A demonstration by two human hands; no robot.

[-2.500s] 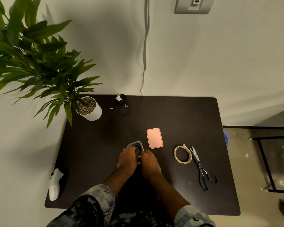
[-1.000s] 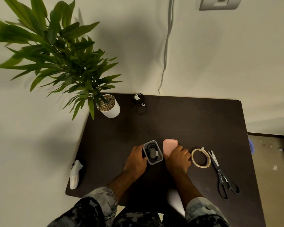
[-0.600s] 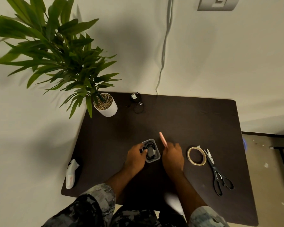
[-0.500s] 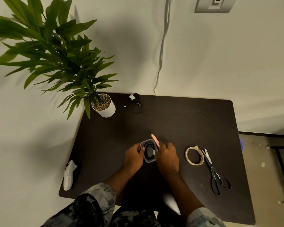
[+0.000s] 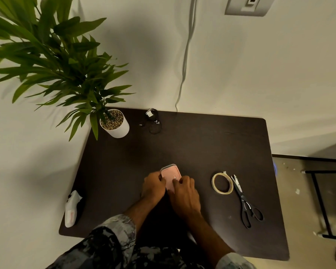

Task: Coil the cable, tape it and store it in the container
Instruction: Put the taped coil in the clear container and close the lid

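Observation:
A small grey container (image 5: 166,167) stands near the middle of the dark table (image 5: 202,148), with a pink lid (image 5: 170,176) lying flat on top of it. The coiled black cable inside is hidden by the lid. My left hand (image 5: 153,186) grips the container's left side. My right hand (image 5: 183,193) rests on the lid's near right part, fingers pressing down on it. A roll of clear tape (image 5: 222,183) lies to the right, with black scissors (image 5: 244,202) beside it.
A potted plant in a white pot (image 5: 115,125) stands at the table's back left corner. Another black coiled cable (image 5: 153,121) lies next to the pot. A white object (image 5: 72,208) sits on the left edge. A grey cord (image 5: 184,63) hangs down the wall.
My right hand picked the pink lid off the table, tilted it over the open container and laid it flat on top. The cable inside is now covered.

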